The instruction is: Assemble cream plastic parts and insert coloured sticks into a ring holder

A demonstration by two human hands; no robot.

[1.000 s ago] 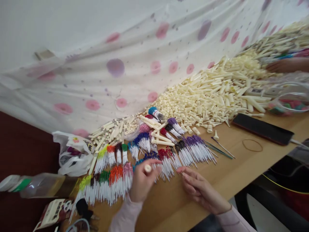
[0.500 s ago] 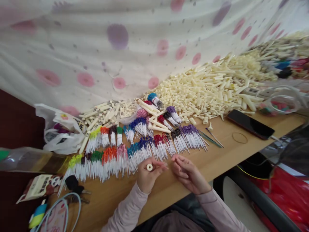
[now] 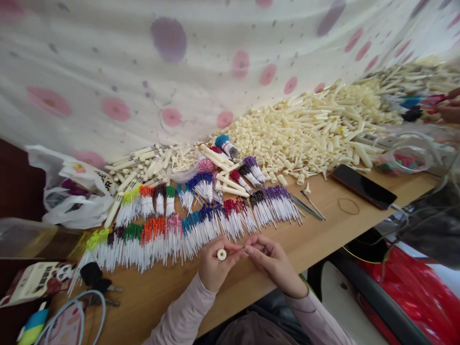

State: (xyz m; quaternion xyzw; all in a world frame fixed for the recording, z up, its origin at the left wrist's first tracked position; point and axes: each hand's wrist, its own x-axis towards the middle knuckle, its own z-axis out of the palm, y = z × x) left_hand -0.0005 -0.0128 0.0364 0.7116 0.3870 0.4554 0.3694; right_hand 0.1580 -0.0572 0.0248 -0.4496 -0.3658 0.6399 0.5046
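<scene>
My left hand (image 3: 209,268) is closed around a cream plastic pen barrel (image 3: 219,255). The barrel's round end with a small hole faces me. My right hand (image 3: 275,263) is closed in a pinch, its fingertips meeting the left thumb and forefinger. Whatever lies between those fingertips is too small to make out. Just beyond the hands lie rows of thin white pen refills (image 3: 196,239) with coloured tips, sorted by colour. Behind them are banded refill bundles (image 3: 253,168) and several cream pen barrels (image 3: 230,184).
A large heap of cream pen parts (image 3: 298,129) runs along the curtain (image 3: 201,86). Tweezers (image 3: 307,207), a rubber band (image 3: 348,206) and a phone (image 3: 363,186) lie rightward. Keys (image 3: 108,290) and a plastic bag (image 3: 77,187) are left. Another person's hand (image 3: 451,108) shows far right.
My right hand has moved left, and its fingertips now meet those of my left hand. The view has shifted slightly to the right. Another person's hand has appeared at the right edge.
</scene>
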